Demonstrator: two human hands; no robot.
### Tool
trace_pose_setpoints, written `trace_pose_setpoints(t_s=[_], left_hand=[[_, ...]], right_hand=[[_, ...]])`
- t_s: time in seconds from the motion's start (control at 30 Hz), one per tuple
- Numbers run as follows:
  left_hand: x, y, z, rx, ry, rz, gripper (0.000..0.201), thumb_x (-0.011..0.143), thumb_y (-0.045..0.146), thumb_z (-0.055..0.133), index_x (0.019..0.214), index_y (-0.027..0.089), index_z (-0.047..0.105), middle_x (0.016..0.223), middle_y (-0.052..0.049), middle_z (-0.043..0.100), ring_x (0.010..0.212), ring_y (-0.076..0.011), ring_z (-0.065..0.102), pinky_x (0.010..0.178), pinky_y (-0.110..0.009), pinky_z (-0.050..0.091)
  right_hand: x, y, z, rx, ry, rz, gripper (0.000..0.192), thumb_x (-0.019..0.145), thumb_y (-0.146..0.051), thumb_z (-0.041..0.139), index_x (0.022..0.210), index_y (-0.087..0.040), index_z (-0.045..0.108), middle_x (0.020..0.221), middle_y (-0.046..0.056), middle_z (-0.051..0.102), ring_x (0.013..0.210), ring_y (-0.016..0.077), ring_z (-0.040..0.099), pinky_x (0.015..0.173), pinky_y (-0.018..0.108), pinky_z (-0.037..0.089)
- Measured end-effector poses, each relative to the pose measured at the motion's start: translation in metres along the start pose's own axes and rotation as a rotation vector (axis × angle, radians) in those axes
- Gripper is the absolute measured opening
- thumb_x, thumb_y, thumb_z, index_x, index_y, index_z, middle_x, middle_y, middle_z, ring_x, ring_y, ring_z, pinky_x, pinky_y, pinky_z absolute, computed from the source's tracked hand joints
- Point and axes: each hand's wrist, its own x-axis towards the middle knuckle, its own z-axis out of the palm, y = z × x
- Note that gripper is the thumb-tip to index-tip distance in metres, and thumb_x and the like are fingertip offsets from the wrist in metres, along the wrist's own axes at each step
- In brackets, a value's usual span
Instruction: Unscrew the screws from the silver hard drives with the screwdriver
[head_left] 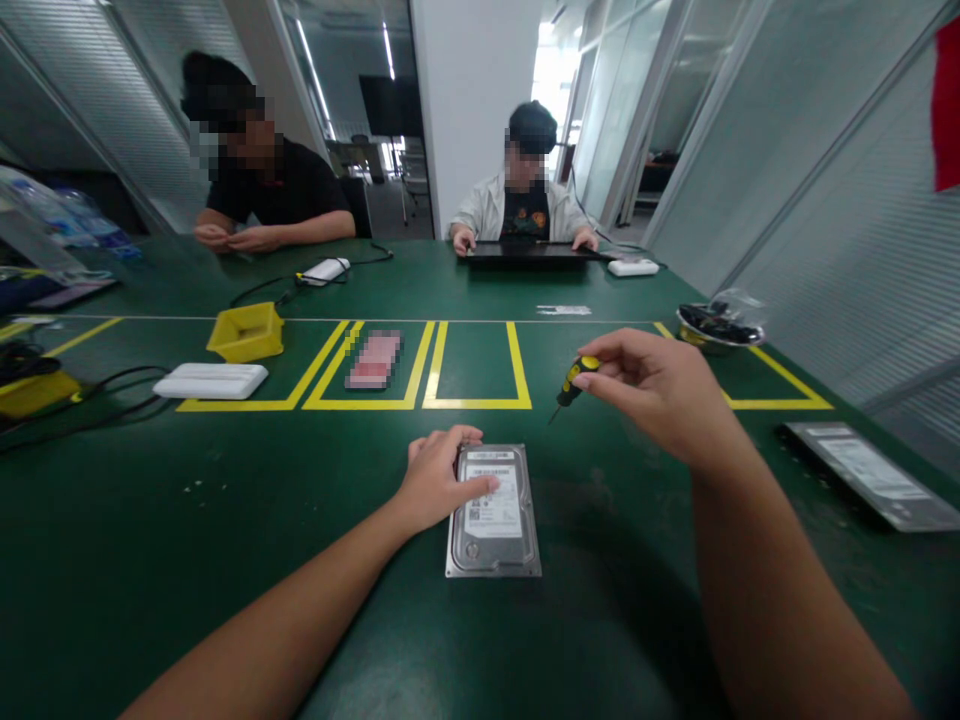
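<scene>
My left hand point(439, 480) lies on the hard drive point(495, 512), which is flat on the green table point(225, 560) near the middle of the near edge, label side up. The fingers point(480, 487) are spread loosely over the far left corner of the drive and touch its label; they press on it from above and do not close around it. My right hand point(660, 390) is raised above the table, to the right of the drive and beyond it, and it pinches a small screwdriver point(571, 385) between thumb and fingertips. The screwdriver has a yellow and black handle, and its thin tip points down and to the left, apart from the drive and not touching it. Beyond the drive, yellow lines mark boxes on the table; in one box lies a blurred pink thing point(373, 360). To the left of the boxes there is a white flat box point(211, 380) and a yellow tray point(247, 332). Near the right edge of the table I see a bowl point(720, 325) with dark small parts, and closer to me a grey flat bag point(870, 472). At the far edge two other persons sit; one has both hands on a black laptop point(529, 252), the other rests folded hands on the table.
</scene>
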Motion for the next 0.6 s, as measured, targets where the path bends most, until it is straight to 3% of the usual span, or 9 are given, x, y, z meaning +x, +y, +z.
trace_pose_setpoints(t_s=[0.6], left_hand=[[0.0, -0.002, 0.001, -0.011, 0.006, 0.002, 0.063, 0.074, 0.062, 0.069, 0.124, 0.028, 0.051, 0.119, -0.004, 0.066, 0.111, -0.0309, 0.055, 0.096, -0.045, 0.032]], right_hand=[[0.002, 0.003, 0.016, 0.059, -0.078, -0.024, 0.021, 0.084, -0.033, 0.066, 0.096, -0.016, 0.068, 0.071, 0.0, 0.062, 0.057, 0.0094, 0.052, 0.054, 0.021, 0.04]])
